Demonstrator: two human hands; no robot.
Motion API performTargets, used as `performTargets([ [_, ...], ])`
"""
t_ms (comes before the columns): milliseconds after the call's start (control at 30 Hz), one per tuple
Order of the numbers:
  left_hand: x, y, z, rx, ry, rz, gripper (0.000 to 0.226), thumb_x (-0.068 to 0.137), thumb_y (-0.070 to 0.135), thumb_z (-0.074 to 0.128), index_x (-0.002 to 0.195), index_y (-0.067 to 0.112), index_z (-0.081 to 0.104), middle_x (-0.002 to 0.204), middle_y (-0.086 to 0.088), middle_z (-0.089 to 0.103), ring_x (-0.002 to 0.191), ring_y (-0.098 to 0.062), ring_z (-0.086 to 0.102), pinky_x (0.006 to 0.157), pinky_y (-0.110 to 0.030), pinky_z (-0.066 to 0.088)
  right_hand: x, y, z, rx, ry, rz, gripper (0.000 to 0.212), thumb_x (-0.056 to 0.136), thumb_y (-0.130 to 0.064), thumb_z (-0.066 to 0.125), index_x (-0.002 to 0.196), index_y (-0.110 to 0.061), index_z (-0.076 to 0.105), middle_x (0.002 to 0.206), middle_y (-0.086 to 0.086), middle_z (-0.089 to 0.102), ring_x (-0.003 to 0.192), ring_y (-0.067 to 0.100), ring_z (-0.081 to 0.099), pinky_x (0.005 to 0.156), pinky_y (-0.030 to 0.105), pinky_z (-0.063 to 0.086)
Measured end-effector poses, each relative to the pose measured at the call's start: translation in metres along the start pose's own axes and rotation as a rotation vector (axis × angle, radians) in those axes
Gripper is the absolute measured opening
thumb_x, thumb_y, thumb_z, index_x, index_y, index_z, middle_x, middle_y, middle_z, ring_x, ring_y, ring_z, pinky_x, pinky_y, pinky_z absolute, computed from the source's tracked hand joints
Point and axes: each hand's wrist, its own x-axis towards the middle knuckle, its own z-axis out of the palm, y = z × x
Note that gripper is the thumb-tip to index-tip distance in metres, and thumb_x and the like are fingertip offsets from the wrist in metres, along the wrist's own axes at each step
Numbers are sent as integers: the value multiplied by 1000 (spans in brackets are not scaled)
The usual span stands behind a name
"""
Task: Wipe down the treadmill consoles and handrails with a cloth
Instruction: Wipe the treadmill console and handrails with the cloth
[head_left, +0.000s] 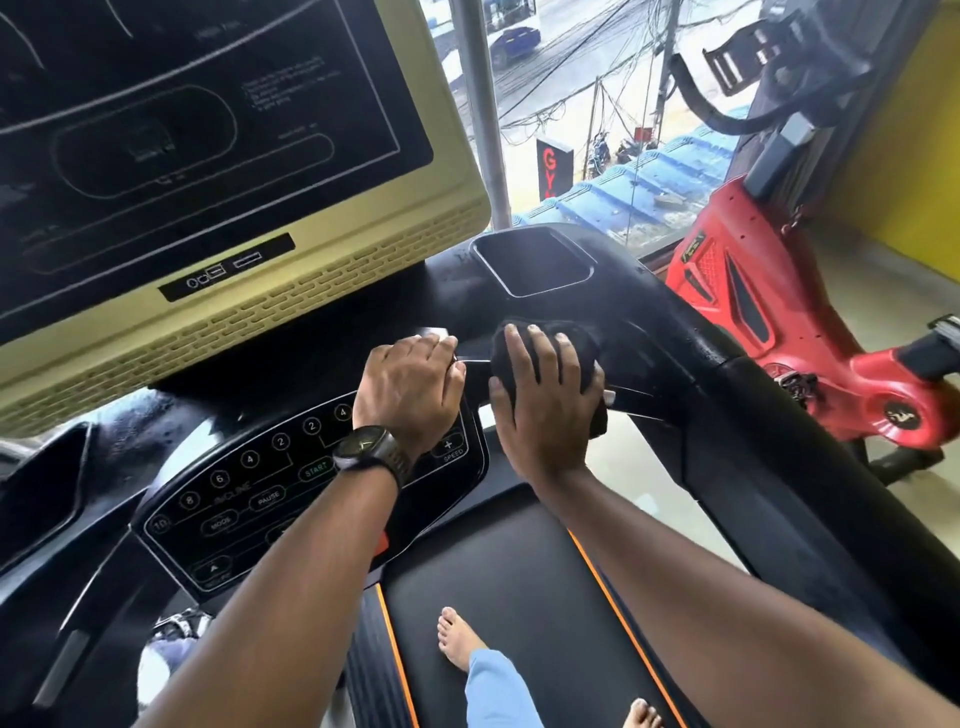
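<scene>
I stand on a treadmill facing its console. The button panel (270, 499) with incline and speed keys lies below a large screen (197, 130) in a beige frame. My right hand (545, 400) presses a dark cloth (582, 338) flat against the black handrail (670, 353) where it joins the console. My left hand (410, 384), with a wristwatch, is closed around the silver grip bar (475, 361) just left of the cloth. Most of the cloth is hidden under my palm.
A recessed cup holder (535, 260) sits behind my hands. The black belt (519, 613) with orange trim runs below, my bare feet on it. A red exercise bike (779, 332) stands to the right, a window behind.
</scene>
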Motion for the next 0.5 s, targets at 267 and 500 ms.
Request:
performTargets([
  [267,0,1,0,12,7,2,54,98,42,27,132,18,62,132,0,65,119,-20,61,97,-43,45,4,-12,8,60,92,-37,48,106,-41,37,148,-24,52,152,4,51,139,32,46,111,60,31],
  [500,-1,0,0,11,9,1,54,99,42,27,133,18,61,132,1,65,120,-19,60,98,-42,44,-19,-10,24,61,142,-121,49,104,-40,40,151,-24,45,155,7,46,143,34,40,110,63,31],
])
